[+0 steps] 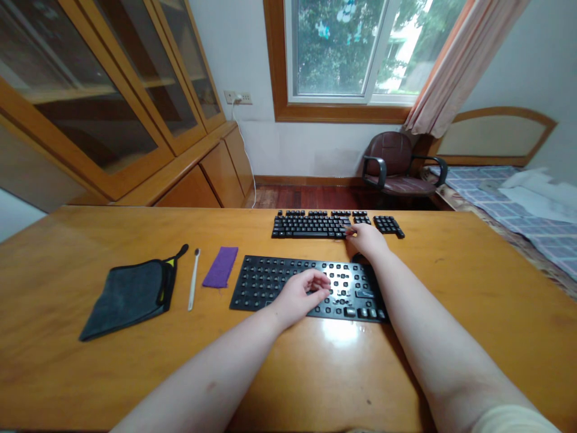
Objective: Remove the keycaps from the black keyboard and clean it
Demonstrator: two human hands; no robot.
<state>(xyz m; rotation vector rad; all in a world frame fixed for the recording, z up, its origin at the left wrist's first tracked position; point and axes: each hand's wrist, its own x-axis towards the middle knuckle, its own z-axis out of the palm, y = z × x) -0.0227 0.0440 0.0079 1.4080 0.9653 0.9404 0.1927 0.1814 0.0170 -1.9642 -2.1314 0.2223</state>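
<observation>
A black keyboard base (265,282), most of its switches bare, lies on the desk in front of me. A few keycaps (372,313) sit along its lower right edge. My left hand (304,293) rests over the middle of the base, fingers loosely curled, with a gap between thumb and fingertips and nothing visible in it. Behind the base, loose black keycaps (311,225) are laid out in keyboard order. My right hand (366,240) reaches across to the right end of their main block, fingertips pinched at a keycap there, which they mostly hide.
To the left lie a purple cloth (220,267), a white toothbrush (193,282) and a folded dark grey cloth (128,293). A number-pad group of keycaps (386,225) is at the wooden desk's (451,264) far edge. Beyond stand an office chair (392,159) and a bed (518,192).
</observation>
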